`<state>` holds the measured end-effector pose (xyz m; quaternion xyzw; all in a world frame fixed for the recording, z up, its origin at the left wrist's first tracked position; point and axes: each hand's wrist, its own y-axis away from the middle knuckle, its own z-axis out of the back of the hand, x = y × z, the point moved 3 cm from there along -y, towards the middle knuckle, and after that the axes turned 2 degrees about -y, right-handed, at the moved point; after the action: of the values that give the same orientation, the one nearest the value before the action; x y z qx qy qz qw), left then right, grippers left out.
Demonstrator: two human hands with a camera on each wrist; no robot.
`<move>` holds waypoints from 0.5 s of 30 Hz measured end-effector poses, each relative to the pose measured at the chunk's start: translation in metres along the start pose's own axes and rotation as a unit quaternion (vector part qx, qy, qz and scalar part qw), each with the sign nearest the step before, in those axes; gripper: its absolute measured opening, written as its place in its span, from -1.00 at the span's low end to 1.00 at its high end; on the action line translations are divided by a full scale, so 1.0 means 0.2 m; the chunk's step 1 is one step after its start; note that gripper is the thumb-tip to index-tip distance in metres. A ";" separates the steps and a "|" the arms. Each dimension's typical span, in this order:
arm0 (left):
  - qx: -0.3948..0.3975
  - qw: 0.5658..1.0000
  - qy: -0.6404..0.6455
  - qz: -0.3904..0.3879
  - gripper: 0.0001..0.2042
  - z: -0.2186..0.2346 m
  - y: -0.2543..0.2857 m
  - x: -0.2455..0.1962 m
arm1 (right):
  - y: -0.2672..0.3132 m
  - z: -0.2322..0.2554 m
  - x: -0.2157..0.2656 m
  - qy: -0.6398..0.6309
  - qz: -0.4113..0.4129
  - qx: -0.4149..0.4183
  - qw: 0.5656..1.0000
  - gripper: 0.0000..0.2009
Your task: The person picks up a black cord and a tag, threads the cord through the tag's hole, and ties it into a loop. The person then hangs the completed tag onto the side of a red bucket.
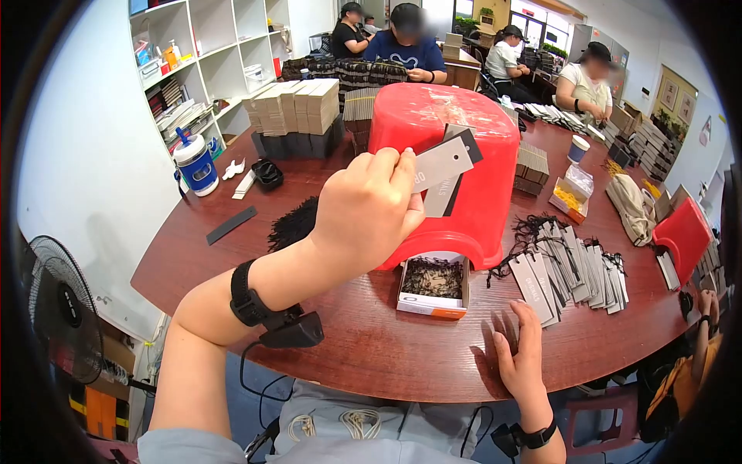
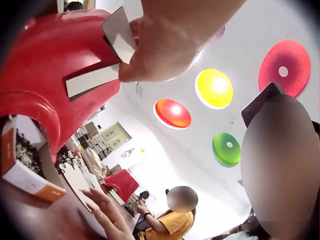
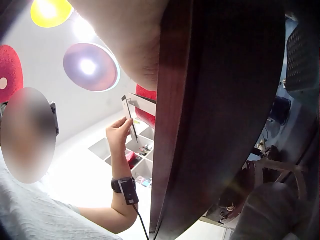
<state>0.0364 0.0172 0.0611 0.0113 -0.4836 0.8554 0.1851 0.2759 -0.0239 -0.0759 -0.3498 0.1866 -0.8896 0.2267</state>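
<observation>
My left hand (image 1: 367,205) is raised before the red plastic stool (image 1: 487,166) and pinches a few hang tags by their ends. A grey tag (image 1: 444,165) with a punched hole lies over a black one (image 1: 470,147), and another tag (image 1: 440,203) with white lettering slants below. In the left wrist view, two tags (image 2: 120,37) fan out from the fingers. My right hand (image 1: 524,359) rests at the table's front edge, its fingers relaxed and holding nothing. Just beyond its fingertips lies a spread of grey tags (image 1: 533,282) with black strings.
An open box (image 1: 433,312) of black strings sits at the stool's arch. Stacks of tags (image 1: 297,108) stand back left, near a blue-and-white jug (image 1: 197,166). A black strip (image 1: 230,224) lies on the left. On the right are a box of yellow pieces (image 1: 570,197) and seated people.
</observation>
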 end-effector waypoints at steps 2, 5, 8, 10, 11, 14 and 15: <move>-0.010 1.000 -0.007 0.001 -0.64 0.01 0.00 0.00 | 0.00 0.00 0.00 -0.003 -0.001 -0.001 1.000 -0.56; -0.020 1.000 -0.011 -0.001 -0.63 0.01 0.01 0.00 | 0.00 0.00 0.00 -0.006 0.001 0.000 1.000 -0.56; -0.026 0.999 -0.036 -0.007 -0.64 0.01 0.01 -0.01 | 0.00 0.00 0.00 -0.003 0.000 0.000 1.000 -0.56; -0.010 1.000 -0.020 0.003 -0.63 0.00 0.01 -0.01 | 0.00 0.00 0.00 0.002 0.001 0.000 1.000 -0.56; -0.010 1.000 -0.020 0.003 -0.63 -0.02 0.00 -0.01 | 0.00 0.00 0.00 0.001 0.001 0.000 1.000 -0.56; 0.007 1.000 -0.009 0.013 -0.63 -0.08 0.00 0.03 | 0.00 0.01 0.01 0.001 0.004 0.000 1.000 -0.56; 0.023 0.999 0.025 0.019 -0.63 -0.10 0.00 0.04 | 0.00 0.01 0.00 -0.007 -0.001 0.003 1.000 -0.55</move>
<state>0.0313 0.0354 0.0519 -0.0148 -0.4596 0.8695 0.1802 0.2766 -0.0250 -0.0747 -0.3559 0.1822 -0.8876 0.2286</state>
